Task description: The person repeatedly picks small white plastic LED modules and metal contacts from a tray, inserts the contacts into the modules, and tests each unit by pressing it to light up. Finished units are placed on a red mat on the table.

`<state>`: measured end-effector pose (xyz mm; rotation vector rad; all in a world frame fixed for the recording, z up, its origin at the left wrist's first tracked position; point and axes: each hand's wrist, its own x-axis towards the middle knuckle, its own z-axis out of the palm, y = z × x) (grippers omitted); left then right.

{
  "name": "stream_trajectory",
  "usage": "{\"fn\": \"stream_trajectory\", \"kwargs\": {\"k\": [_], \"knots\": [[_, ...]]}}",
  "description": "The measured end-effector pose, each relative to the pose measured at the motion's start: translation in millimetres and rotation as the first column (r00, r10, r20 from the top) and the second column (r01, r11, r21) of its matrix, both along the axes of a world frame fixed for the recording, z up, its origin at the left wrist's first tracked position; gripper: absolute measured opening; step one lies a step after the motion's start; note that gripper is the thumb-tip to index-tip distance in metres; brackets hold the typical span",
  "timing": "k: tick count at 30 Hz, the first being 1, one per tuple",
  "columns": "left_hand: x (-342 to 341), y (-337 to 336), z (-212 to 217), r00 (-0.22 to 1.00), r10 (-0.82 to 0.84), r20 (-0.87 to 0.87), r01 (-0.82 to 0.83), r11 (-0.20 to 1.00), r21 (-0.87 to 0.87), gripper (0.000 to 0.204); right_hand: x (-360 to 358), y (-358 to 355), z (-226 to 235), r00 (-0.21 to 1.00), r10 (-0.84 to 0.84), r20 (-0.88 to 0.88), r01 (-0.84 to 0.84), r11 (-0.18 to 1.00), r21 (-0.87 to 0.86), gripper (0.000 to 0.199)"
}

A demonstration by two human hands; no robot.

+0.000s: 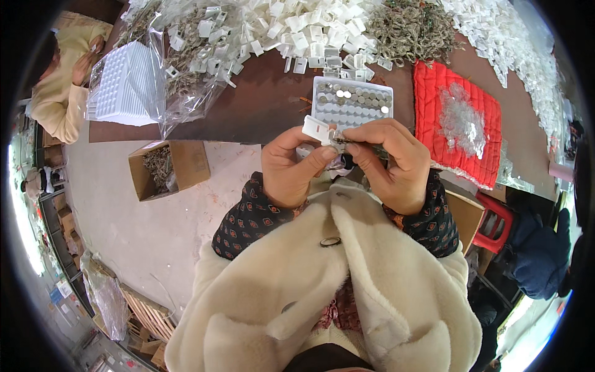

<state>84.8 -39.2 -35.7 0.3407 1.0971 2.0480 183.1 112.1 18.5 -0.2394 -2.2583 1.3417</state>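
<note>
Left grip: your left hand (289,165), closed, thumb and fingers pinching the lower end of one white case (317,128). The case is held up in front of your chest, at the near edge of the surface (266,102).

Right grip: your right hand (398,162), thumb and forefinger pinched on a small shiny fitting (337,137) at the lower right of the case; whether the two are joined, you cannot tell.

Handling, as judged: case light, stiff, smooth, apt to slip; thin walls may crack under a hard squeeze. Take it by the side edges, near the fitting, with fingertips only.

Just beyond the hands: one pale tray (336,115), silvery discs (367,95) in part of its cells.

Farther: white pieces (310,28), heaped; chains (414,31), tangled, beside them.

Right: red cloth (427,105), quilted, bearing clear slips (462,121).

Left: tray stack (127,84), bagged in clear film; carton (191,162) on the floor, tangled metal inside.
</note>
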Motion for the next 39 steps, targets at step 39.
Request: {"fn": "stream_trajectory", "kwargs": {"k": [39], "knots": [[10,8,-11,0.969,0.236,0.071,-0.244,0.958,0.152,0.019,-10,-17,-16,0.985,0.104,0.141,0.016,0.751,-0.660,0.016]]}}
